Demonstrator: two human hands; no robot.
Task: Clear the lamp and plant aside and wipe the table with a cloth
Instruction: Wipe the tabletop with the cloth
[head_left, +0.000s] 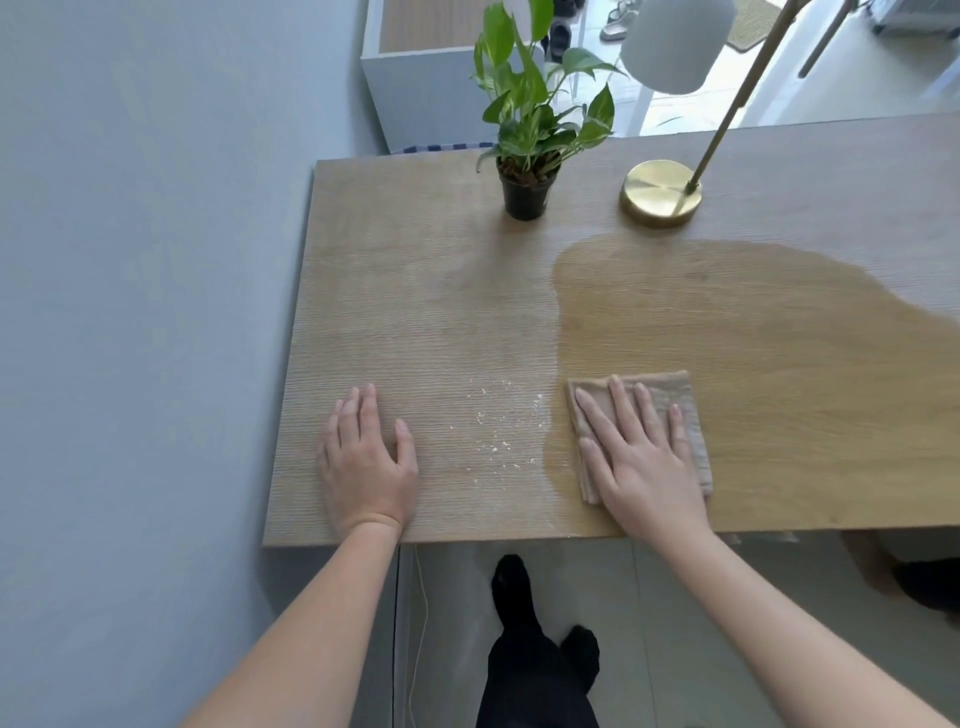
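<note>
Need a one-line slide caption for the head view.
Right hand presses a folded cloth on the wooden table beside crumbs; left hand rests flat, plant and lamp behind.

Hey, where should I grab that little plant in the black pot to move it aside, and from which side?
Best grip: the side wall of the small black round pot under the green leafy plant. Come in low from the near side: leaves spread over its rim. The left hand is free and probably closer; the right hand presses the folded beige cloth.
</note>
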